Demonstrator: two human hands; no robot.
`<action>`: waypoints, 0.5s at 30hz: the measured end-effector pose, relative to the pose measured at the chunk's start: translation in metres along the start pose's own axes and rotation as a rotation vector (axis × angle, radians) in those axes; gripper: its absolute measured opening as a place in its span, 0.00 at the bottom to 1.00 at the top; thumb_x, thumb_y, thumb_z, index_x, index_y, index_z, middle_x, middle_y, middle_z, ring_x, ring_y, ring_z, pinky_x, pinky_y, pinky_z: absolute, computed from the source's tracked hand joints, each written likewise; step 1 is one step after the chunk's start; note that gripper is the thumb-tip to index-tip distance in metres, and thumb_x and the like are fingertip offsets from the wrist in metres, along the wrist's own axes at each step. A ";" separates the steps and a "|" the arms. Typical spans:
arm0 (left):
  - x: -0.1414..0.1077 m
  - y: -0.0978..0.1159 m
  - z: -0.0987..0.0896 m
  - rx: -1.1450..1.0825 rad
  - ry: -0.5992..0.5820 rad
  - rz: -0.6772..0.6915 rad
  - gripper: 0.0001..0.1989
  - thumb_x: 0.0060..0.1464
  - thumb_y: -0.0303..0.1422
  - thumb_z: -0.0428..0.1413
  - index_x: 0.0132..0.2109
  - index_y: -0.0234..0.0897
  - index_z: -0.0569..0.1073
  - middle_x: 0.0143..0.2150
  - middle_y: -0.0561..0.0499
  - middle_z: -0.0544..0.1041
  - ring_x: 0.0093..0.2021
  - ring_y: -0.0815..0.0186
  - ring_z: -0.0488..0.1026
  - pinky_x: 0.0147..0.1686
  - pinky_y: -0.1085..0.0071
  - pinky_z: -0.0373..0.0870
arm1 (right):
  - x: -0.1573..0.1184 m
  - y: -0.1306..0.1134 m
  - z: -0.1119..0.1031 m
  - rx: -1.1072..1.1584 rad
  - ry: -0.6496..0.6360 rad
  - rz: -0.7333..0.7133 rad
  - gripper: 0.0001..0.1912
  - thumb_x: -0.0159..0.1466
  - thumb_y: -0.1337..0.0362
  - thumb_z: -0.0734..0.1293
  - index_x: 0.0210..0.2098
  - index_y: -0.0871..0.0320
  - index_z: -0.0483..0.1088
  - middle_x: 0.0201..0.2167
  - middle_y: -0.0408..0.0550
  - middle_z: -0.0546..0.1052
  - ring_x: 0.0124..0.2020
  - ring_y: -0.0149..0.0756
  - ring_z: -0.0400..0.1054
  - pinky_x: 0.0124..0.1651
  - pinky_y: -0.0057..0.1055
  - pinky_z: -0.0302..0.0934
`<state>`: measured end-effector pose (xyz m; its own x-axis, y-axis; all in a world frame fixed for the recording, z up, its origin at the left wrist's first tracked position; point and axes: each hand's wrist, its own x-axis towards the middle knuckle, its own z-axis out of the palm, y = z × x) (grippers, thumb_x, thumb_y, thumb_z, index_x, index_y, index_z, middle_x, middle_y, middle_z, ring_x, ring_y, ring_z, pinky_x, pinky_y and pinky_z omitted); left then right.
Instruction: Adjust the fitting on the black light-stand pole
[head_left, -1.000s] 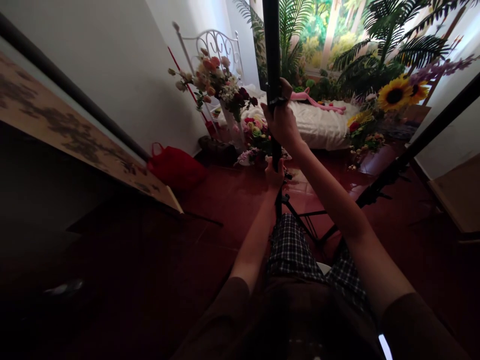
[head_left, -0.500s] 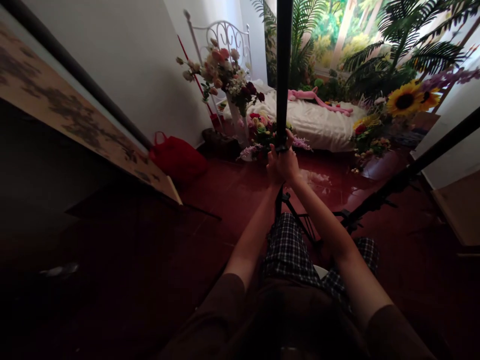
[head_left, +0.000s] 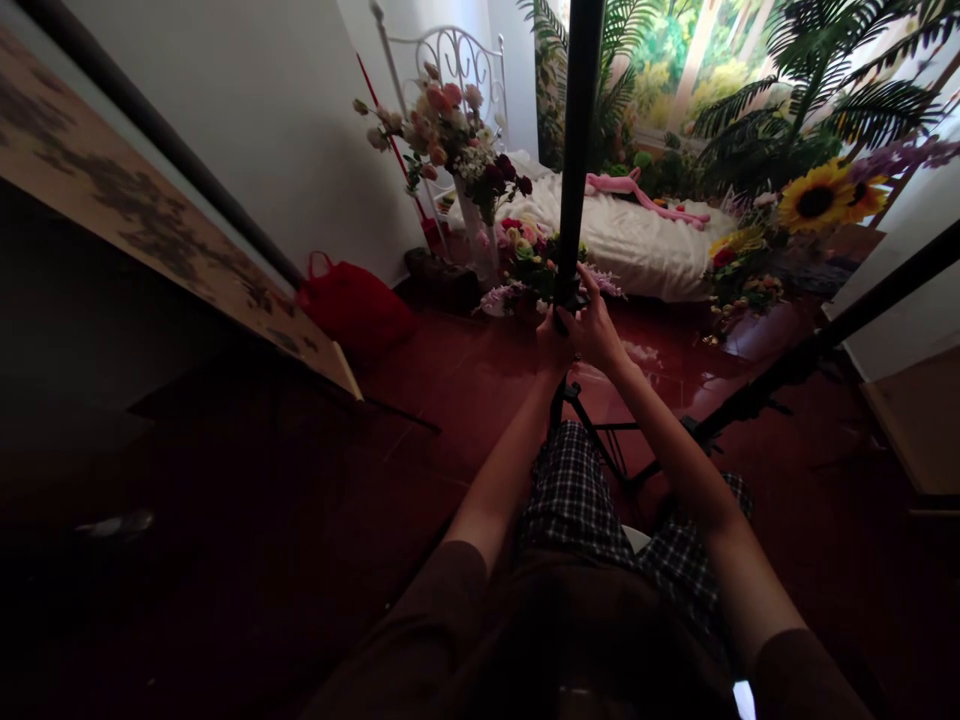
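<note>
A black upright pole [head_left: 576, 150] rises from a stand in front of me, with a collar [head_left: 568, 292] low on it. My left hand [head_left: 553, 338] is wrapped round the pole just under the collar. At the collar's right side is my right hand [head_left: 596, 325], its forefinger stretched up along the pole and its thumb against the collar; the other fingers are partly hidden. The stand's thin black legs [head_left: 600, 430] spread near my knees.
A second black pole [head_left: 832, 335] slants at the right. Beyond are a bed with a white cover [head_left: 630, 240], flowers [head_left: 450, 125] and sunflowers [head_left: 815, 203]. A red bag [head_left: 352, 305] and a leaning painted panel [head_left: 165, 220] are at the left.
The pole's upper part has shifted slightly right in view. My right hand has moved a little right, and its fingers have loosened from their wrap. My left hand stays at the pole.
</note>
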<state>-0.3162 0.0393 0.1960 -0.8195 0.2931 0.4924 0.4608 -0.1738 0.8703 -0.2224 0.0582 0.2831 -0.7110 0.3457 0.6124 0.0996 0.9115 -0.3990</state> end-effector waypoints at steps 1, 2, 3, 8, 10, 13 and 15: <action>-0.002 0.000 -0.001 0.009 -0.007 0.010 0.14 0.56 0.41 0.59 0.43 0.36 0.75 0.33 0.48 0.80 0.31 0.67 0.76 0.33 0.72 0.71 | -0.008 0.002 -0.004 0.002 -0.007 0.000 0.31 0.70 0.60 0.60 0.70 0.51 0.48 0.64 0.56 0.64 0.61 0.44 0.63 0.61 0.44 0.62; -0.003 0.000 -0.001 0.025 -0.012 0.016 0.14 0.57 0.41 0.58 0.44 0.35 0.75 0.33 0.48 0.80 0.31 0.67 0.76 0.33 0.72 0.70 | -0.018 0.004 -0.008 0.001 -0.014 0.000 0.29 0.71 0.60 0.59 0.70 0.52 0.50 0.63 0.57 0.65 0.61 0.44 0.63 0.61 0.44 0.62; -0.004 0.000 -0.001 0.046 -0.012 0.016 0.14 0.57 0.41 0.58 0.44 0.35 0.74 0.32 0.49 0.80 0.31 0.67 0.76 0.33 0.72 0.70 | -0.027 0.006 -0.010 -0.003 -0.018 -0.003 0.28 0.71 0.61 0.59 0.69 0.53 0.53 0.61 0.57 0.67 0.60 0.44 0.64 0.62 0.44 0.62; -0.004 0.001 -0.002 0.123 0.018 0.017 0.13 0.55 0.43 0.57 0.39 0.37 0.74 0.29 0.50 0.78 0.29 0.65 0.76 0.32 0.71 0.69 | -0.069 0.023 -0.006 -0.076 -0.052 -0.064 0.20 0.71 0.63 0.58 0.60 0.56 0.66 0.59 0.56 0.71 0.61 0.43 0.63 0.65 0.42 0.58; -0.005 0.003 -0.003 0.122 0.037 0.029 0.14 0.56 0.44 0.56 0.39 0.38 0.74 0.29 0.50 0.78 0.29 0.65 0.76 0.32 0.71 0.69 | -0.080 0.031 0.000 -0.113 -0.059 -0.058 0.20 0.71 0.64 0.58 0.60 0.57 0.66 0.59 0.55 0.72 0.61 0.42 0.64 0.64 0.42 0.59; -0.006 0.005 -0.004 0.126 0.040 0.024 0.14 0.56 0.45 0.56 0.40 0.39 0.74 0.28 0.50 0.78 0.29 0.65 0.76 0.31 0.72 0.69 | -0.088 0.037 0.007 -0.133 -0.069 -0.017 0.20 0.71 0.64 0.57 0.60 0.57 0.66 0.57 0.54 0.74 0.59 0.42 0.67 0.62 0.41 0.60; -0.007 0.006 -0.005 0.136 0.038 0.022 0.14 0.56 0.45 0.56 0.40 0.39 0.74 0.28 0.51 0.77 0.28 0.65 0.77 0.30 0.72 0.69 | -0.090 0.038 0.009 -0.124 -0.060 0.016 0.21 0.71 0.63 0.56 0.61 0.58 0.66 0.56 0.54 0.75 0.57 0.42 0.69 0.61 0.39 0.61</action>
<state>-0.3096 0.0317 0.1974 -0.8199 0.2546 0.5129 0.5184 -0.0504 0.8537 -0.1609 0.0600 0.2071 -0.7484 0.3501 0.5633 0.1938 0.9277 -0.3192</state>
